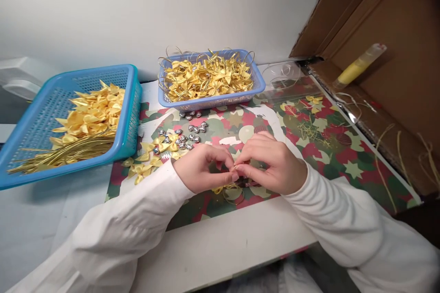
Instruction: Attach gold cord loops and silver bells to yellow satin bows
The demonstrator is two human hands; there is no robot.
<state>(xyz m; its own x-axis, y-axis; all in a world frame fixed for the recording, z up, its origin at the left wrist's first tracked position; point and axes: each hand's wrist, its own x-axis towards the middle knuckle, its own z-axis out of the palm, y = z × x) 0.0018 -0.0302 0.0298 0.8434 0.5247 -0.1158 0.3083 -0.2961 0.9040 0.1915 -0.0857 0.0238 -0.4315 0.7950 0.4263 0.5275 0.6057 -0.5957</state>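
Note:
My left hand [202, 167] and my right hand [271, 167] meet fingertip to fingertip over the patterned mat [309, 146], both in white sleeves. Both pinch a small yellow ribbon bow with a gold cord loop [228, 190], which hangs just below my fingers and is mostly hidden by them. Loose yellow bows [144, 167] and several small silver heart beads [184, 139] lie on the mat just left of and behind my left hand.
A teal basket [37, 123] with yellow bows and gold cords sits at the left. A blue basket [209, 78] full of bows with cord loops stands behind. A cardboard box [385, 68] with a yellow glue tube [357, 66] is at the right.

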